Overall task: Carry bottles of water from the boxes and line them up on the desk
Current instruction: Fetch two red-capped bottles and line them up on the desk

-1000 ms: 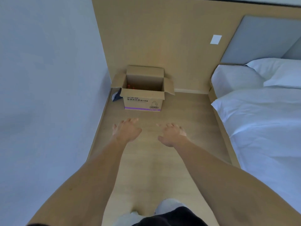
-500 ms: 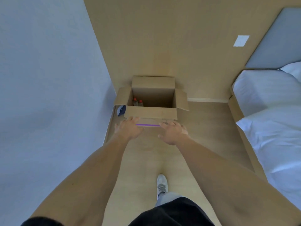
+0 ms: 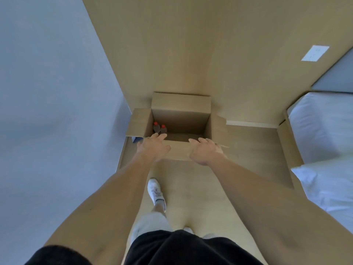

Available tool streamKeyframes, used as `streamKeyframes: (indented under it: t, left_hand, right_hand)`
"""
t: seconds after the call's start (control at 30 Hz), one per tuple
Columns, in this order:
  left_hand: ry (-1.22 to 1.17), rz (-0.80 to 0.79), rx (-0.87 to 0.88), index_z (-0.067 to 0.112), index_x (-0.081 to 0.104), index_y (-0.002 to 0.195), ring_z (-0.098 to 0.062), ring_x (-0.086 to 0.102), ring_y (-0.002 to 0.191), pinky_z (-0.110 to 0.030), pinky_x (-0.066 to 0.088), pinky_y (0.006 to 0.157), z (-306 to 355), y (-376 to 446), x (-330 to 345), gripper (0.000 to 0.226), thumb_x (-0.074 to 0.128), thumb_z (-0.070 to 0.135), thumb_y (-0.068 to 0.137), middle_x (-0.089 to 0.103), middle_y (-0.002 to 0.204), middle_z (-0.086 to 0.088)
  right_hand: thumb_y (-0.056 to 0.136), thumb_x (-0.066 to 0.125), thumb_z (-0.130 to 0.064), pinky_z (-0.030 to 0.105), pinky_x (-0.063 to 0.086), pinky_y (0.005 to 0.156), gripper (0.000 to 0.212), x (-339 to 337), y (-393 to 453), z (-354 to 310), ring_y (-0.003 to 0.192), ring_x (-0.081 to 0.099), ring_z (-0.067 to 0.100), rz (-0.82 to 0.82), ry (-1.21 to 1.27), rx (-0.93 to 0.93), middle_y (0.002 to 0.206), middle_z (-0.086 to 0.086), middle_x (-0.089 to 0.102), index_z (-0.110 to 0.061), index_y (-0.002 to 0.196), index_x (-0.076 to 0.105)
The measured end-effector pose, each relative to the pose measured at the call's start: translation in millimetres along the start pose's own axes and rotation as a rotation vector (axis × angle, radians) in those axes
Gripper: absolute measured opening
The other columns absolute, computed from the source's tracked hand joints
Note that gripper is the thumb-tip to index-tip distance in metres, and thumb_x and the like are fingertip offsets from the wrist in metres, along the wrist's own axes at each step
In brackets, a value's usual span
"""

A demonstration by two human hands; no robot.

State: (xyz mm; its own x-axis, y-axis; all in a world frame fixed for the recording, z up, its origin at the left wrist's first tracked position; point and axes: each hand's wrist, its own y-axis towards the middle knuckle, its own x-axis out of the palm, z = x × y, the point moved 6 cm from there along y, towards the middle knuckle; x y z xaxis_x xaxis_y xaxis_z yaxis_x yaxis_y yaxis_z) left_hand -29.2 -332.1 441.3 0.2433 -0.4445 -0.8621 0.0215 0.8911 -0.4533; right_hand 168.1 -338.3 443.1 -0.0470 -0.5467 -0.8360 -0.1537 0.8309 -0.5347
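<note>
We see one open box (image 3: pixel 181 119), two bottles (image 3: pixel 160 128) just past our left hand (image 3: pixel 152 149); right hand (image 3: pixel 204 152) alongside, both released, empty.

Both bare arms stretch forward and down, nearly parallel, backs of the hands facing up. The left hand (image 3: pixel 153 148) is spread flat with fingers extended and slightly fanned, holding nothing. The right hand (image 3: pixel 205 151) sits level with it and a little apart, its fingers loosely bent forward, the thumb angled inward, also holding nothing. One leg steps ahead in a white shoe (image 3: pixel 156 190).
</note>
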Motion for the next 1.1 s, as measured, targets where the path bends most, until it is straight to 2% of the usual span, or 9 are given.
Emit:
streamKeyframes:
  t: [0.17,0.33,0.53,0.73,0.9,1.1]
  left_hand:
    - [-0.048,-0.059,0.018,0.037,0.026,0.155,-0.029,0.036,0.141,-0.050,0.035,0.110,-16,101,-12,0.063,0.042,0.054,0.097,0.030,0.160,0.003]
    - [-0.062,-0.120,0.050,0.035,0.027,0.155,-0.032,0.038,0.140,-0.051,0.036,0.112,-35,193,-27,0.064,0.045,0.054,0.097,0.031,0.160,0.000]
    - [-0.038,-0.176,0.068,0.035,0.032,0.153,-0.033,0.040,0.139,-0.052,0.038,0.111,-44,282,-26,0.063,0.050,0.054,0.095,0.034,0.158,-0.002]
    - [-0.084,-0.254,0.008,0.034,0.030,0.155,-0.037,0.041,0.137,-0.052,0.040,0.110,-57,354,28,0.066,0.051,0.055,0.096,0.034,0.158,-0.004]
    - [-0.164,-0.280,-0.108,0.032,0.028,0.156,-0.033,0.040,0.141,-0.050,0.039,0.112,-90,399,103,0.066,0.052,0.050,0.097,0.032,0.161,-0.004]
    - [-0.250,-0.311,-0.218,0.030,0.026,0.158,-0.033,0.043,0.138,-0.045,0.042,0.111,-127,464,192,0.066,0.055,0.043,0.100,0.034,0.159,-0.006]
  right_hand:
    - [0.096,0.041,-0.057,0.050,0.022,0.118,0.070,-25,85,8,0.149,0.018,0.028,-0.040,-0.001,0.075,0.163,0.003,0.019,-0.037,0.157,0.014]
    - [0.096,0.042,-0.060,0.051,0.023,0.119,0.070,-47,167,-2,0.149,0.019,0.029,-0.090,0.046,0.134,0.163,0.003,0.020,-0.037,0.156,0.014]
    - [0.094,0.043,-0.061,0.051,0.026,0.117,0.070,-41,256,-15,0.147,0.024,0.029,-0.133,0.110,0.159,0.161,0.003,0.026,-0.038,0.155,0.017]
    - [0.095,0.045,-0.059,0.052,0.032,0.112,0.069,7,346,-12,0.143,0.032,0.031,-0.211,0.158,0.146,0.159,0.003,0.031,-0.038,0.154,0.019]
    - [0.093,0.052,-0.057,0.048,0.039,0.109,0.067,74,427,-8,0.137,0.043,0.028,-0.162,0.221,0.093,0.152,0.001,0.042,-0.038,0.152,0.025]
    - [0.090,0.061,-0.054,0.044,0.045,0.102,0.068,177,518,7,0.133,0.047,0.025,-0.116,0.314,0.069,0.147,-0.001,0.048,-0.042,0.148,0.029]
